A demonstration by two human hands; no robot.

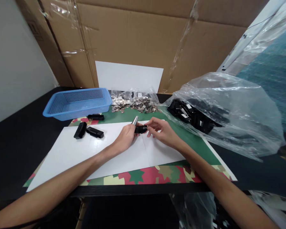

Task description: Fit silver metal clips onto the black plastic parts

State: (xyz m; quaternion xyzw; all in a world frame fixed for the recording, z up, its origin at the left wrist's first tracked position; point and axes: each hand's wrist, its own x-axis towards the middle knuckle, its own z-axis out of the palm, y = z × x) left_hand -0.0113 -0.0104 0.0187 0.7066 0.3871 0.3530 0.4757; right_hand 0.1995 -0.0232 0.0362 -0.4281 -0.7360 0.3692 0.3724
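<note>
My left hand (126,137) is closed round a small metal cylinder tool (134,120) and also touches a small black plastic part (141,129). My right hand (162,131) pinches the same black part from the right with its fingertips. Both hands hover just above a white sheet (90,154) lying on the table. Three more black plastic parts (94,132) lie on and near the sheet's far left corner, left of my hands.
A blue mesh basket (79,102) stands at the back left. A pile of small metal pieces (135,104) in clear wrap lies behind my hands. A large clear plastic bag (226,111) with several black parts fills the right. Cardboard walls (143,38) stand behind.
</note>
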